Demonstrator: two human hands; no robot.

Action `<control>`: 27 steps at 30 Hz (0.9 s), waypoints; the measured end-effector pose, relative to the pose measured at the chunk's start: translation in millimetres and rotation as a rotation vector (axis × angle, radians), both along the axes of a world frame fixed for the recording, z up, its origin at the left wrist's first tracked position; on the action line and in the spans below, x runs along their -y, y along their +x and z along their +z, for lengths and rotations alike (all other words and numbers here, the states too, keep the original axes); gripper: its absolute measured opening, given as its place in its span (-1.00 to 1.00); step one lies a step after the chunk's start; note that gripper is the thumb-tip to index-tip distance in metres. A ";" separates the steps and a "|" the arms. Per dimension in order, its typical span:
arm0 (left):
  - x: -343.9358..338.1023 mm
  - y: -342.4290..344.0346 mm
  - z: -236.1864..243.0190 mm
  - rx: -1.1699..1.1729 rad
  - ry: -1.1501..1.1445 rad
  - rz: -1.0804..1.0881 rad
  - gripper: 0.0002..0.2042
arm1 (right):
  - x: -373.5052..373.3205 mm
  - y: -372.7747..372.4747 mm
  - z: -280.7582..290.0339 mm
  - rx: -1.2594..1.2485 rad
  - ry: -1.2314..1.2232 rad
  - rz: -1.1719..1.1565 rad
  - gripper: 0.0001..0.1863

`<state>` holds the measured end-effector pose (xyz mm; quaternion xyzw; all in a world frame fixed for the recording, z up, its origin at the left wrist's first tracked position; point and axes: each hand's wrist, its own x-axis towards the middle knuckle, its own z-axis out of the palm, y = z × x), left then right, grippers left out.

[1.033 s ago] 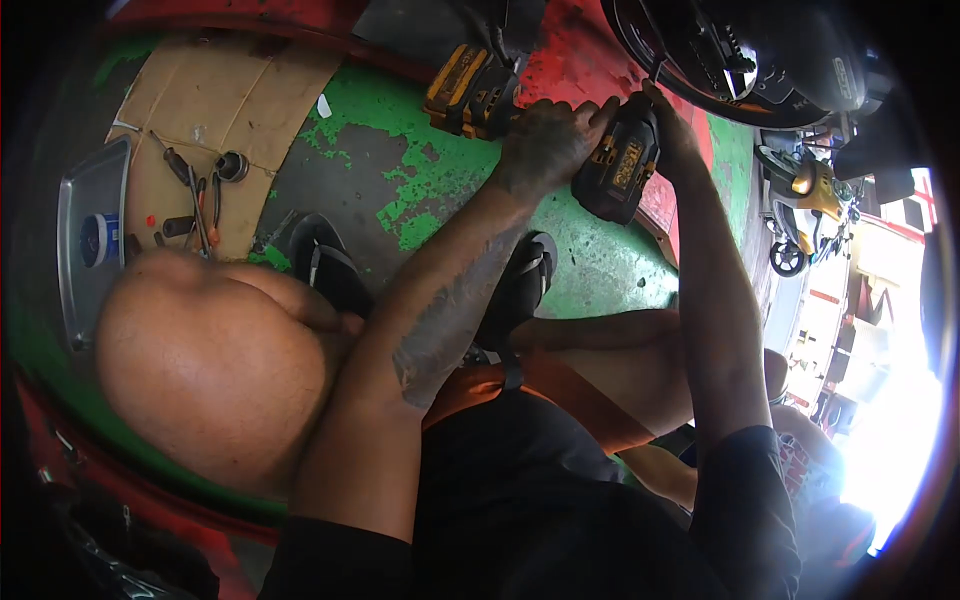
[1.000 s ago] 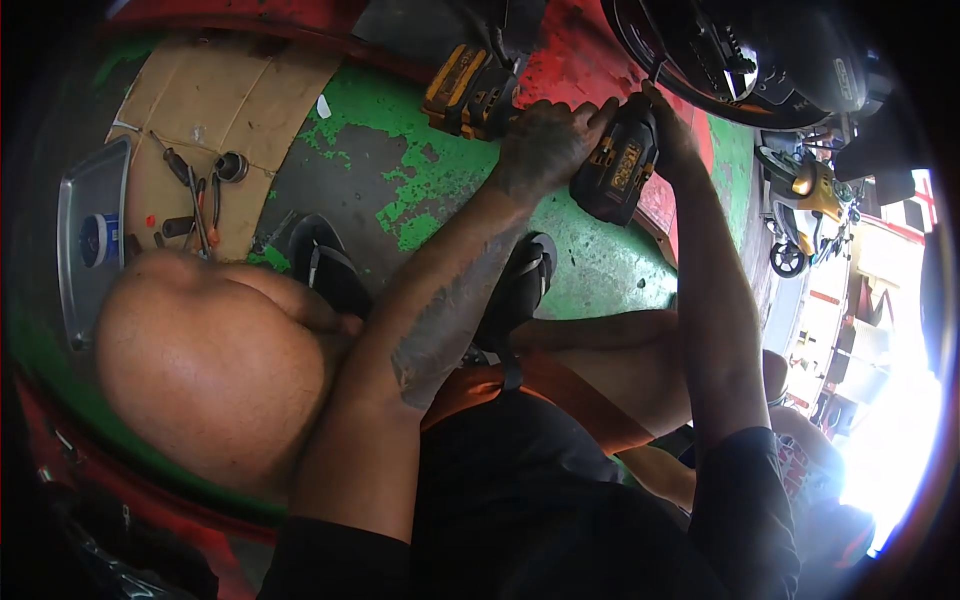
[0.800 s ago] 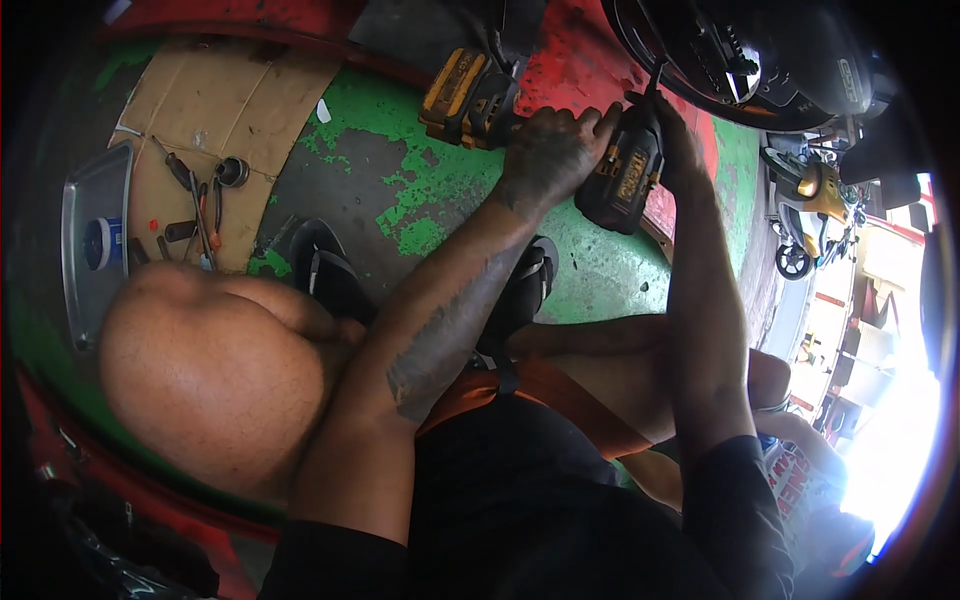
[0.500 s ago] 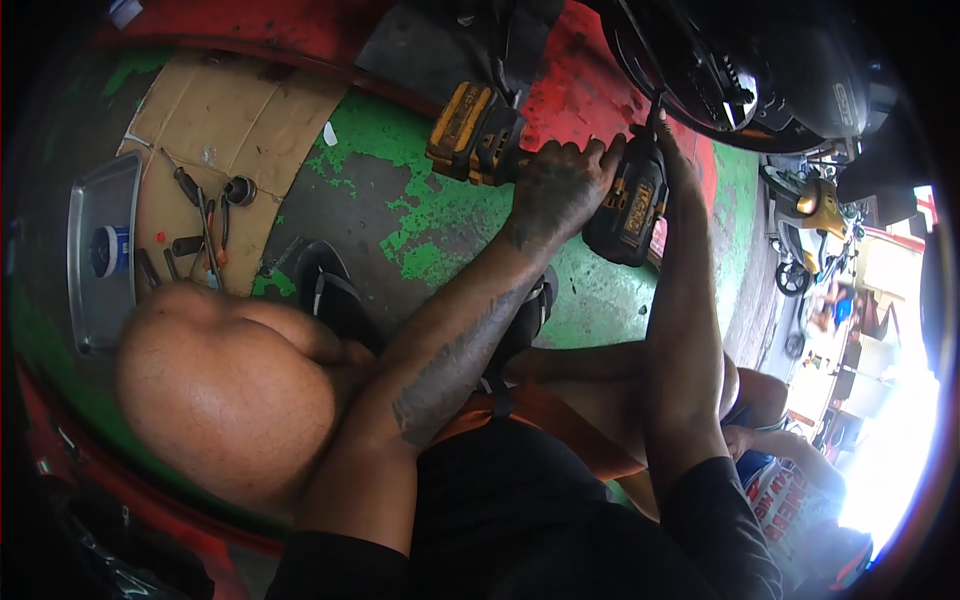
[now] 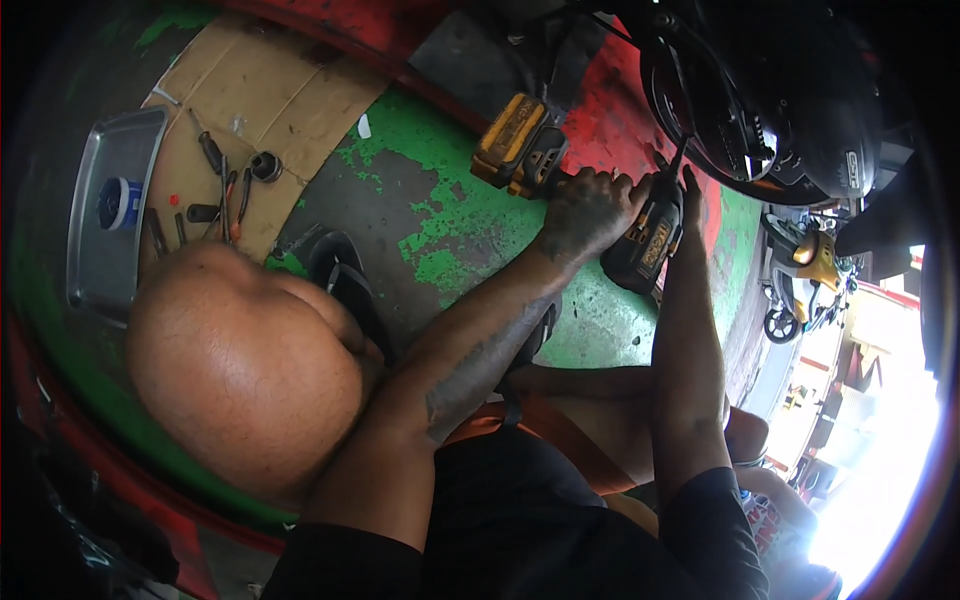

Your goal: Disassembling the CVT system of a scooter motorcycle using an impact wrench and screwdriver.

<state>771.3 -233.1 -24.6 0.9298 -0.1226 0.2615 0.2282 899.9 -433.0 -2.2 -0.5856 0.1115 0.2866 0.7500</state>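
My left hand (image 5: 585,212) grips the handle of a yellow and black cordless power tool (image 5: 640,245), whose battery pack (image 5: 518,146) sticks out to the left. My right hand (image 5: 688,195) rests against the tool's head, fingers stretched up toward the black wheel and tyre (image 5: 745,110) of a motorcycle at the upper right. The tool's tip is hidden between my right hand and the wheel. My bare left knee (image 5: 245,370) fills the lower left.
A metal tray (image 5: 105,270) with a blue-and-white tub (image 5: 120,203) lies on cardboard (image 5: 265,95) at the left, beside several hand tools (image 5: 225,190) and a black socket (image 5: 265,166). Black sandals (image 5: 345,285) rest on the green, chipped floor (image 5: 440,210). A small yellow scooter (image 5: 805,265) stands at the right.
The view has shifted, so hands and tool sit lower and further right. My left hand has stayed closed on the tool's handle, and my right hand has stayed against its head.
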 end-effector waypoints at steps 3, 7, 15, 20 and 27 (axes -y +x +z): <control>11.6 -3.3 18.3 -0.062 -0.099 -0.024 -0.55 | 55.2 33.8 -12.1 -0.067 0.310 0.040 -0.35; 1.8 -15.8 10.3 -0.154 -0.152 -0.022 -0.50 | 42.8 50.6 -22.8 -0.125 0.451 0.052 -0.60; -34.5 -31.6 -18.2 -0.125 -0.696 -0.106 -0.67 | 15.6 68.4 -9.7 0.313 0.032 -0.170 -0.55; -52.1 2.6 -29.3 -0.281 -2.301 -0.849 -0.75 | -10.0 60.0 -6.6 0.380 0.218 -0.046 -0.75; -49.9 6.8 -32.0 -0.004 -1.244 -0.286 -0.62 | 13.8 67.8 3.3 0.135 0.113 -0.373 -0.84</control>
